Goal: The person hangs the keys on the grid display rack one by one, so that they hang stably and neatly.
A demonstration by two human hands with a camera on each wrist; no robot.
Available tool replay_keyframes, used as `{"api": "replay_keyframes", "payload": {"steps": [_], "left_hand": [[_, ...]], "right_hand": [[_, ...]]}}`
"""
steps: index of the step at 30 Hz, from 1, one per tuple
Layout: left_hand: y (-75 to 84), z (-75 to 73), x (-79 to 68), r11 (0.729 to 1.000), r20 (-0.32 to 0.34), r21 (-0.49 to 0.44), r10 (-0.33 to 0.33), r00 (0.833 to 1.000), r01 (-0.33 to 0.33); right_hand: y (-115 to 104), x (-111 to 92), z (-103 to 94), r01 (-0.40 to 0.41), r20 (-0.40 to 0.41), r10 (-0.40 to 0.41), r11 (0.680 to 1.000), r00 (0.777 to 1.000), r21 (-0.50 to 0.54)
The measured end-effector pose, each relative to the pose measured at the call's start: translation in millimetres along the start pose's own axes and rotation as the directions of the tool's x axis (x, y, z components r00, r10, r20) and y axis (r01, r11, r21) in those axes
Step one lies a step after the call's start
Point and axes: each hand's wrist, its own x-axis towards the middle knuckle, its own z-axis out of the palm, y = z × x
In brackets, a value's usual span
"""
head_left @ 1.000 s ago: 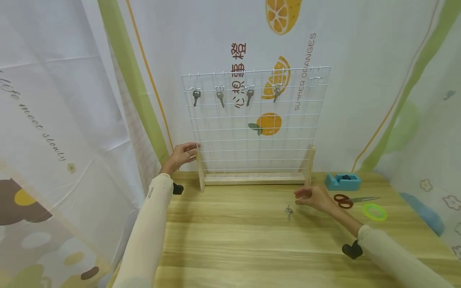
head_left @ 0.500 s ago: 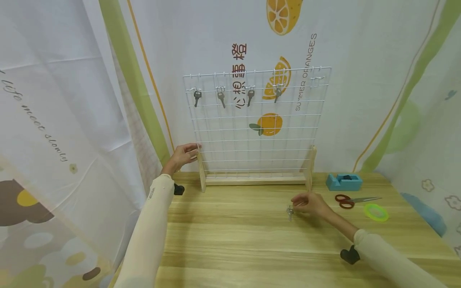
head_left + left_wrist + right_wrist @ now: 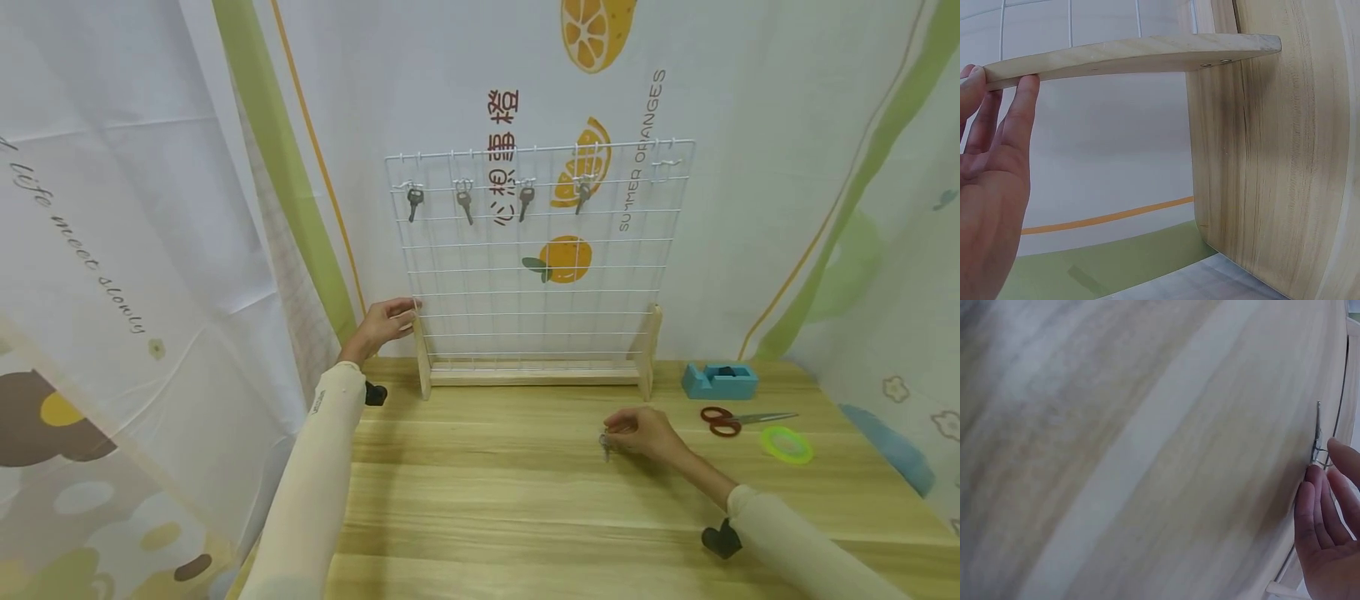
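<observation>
My left hand point(image 3: 385, 323) holds the upper end of the left wooden upright point(image 3: 1141, 55) of a stand; its thumb and fingertips lie against the wood. The stand carries a white wire grid point(image 3: 480, 282). My right hand point(image 3: 647, 435) is low over the table, pinching a small silver key point(image 3: 605, 450) by its ring, with the blade pointing away from the fingertips. In the right wrist view the key point(image 3: 1317, 428) shows edge-on beside the thumb. Several keys, among them a leftmost key point(image 3: 415, 202), hang from hooks on the grid, left of a bare white hook point(image 3: 666, 164).
Right of the stand are a blue tape dispenser point(image 3: 720, 382), red-handled scissors point(image 3: 726, 422) and a yellow-green ring point(image 3: 786, 445). The wooden table point(image 3: 480, 500) extends toward me. A printed curtain point(image 3: 465, 50) hangs behind the grid.
My right hand has come down and left onto the key lying on the table and taken its ring between the fingertips. The left hand stays at the upright.
</observation>
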Motion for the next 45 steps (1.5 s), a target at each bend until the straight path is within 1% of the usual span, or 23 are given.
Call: {"api": "replay_keyframes", "payload": {"steps": [6,13,18,25,32,40,45], "left_hand": [[0.7,2.2,4.4,0.999,0.004,-0.019,-0.029,1.0,0.029],[4.0,4.2,5.2,0.999,0.003,-0.021,-0.032,0.999,0.032],[5.7,4.3,4.5,0.999,0.001,-0.022,-0.032,0.999,0.032],[3.7,3.3,5.5,1.0,0.005,-0.024,-0.019,1.0,0.019],[1.4,3.8,4.5,0.999,0.029,-0.032,-0.004,1.0,0.005],[-1.2,1.0,5.4,0.999,0.013,-0.04,-0.018,1.0,0.019],[-3.0,-1.3,3.9,0.999,0.011,-0.037,-0.023,1.0,0.024]], "right_hand": [[2,-2,2.2,-0.005,-0.048,0.004,1.0,0.999,-0.025],[6,-3,2.0,-0.024,-0.088,0.021,0.999,0.996,-0.026],[6,-3,0.5,-0.018,-0.088,0.016,1.0,0.996,-0.025],[8,-3,1.2,-0.007,-0.09,0.006,1.0,0.996,-0.012],[11,-7,1.0,0.011,-0.083,-0.011,1.0,0.997,-0.003],[1,-2,-11.9,0.067,-0.139,-0.069,0.998,0.988,-0.018],[-2,3,-19.2,0.139,-0.138,-0.134,0.99,0.981,0.025]]}}
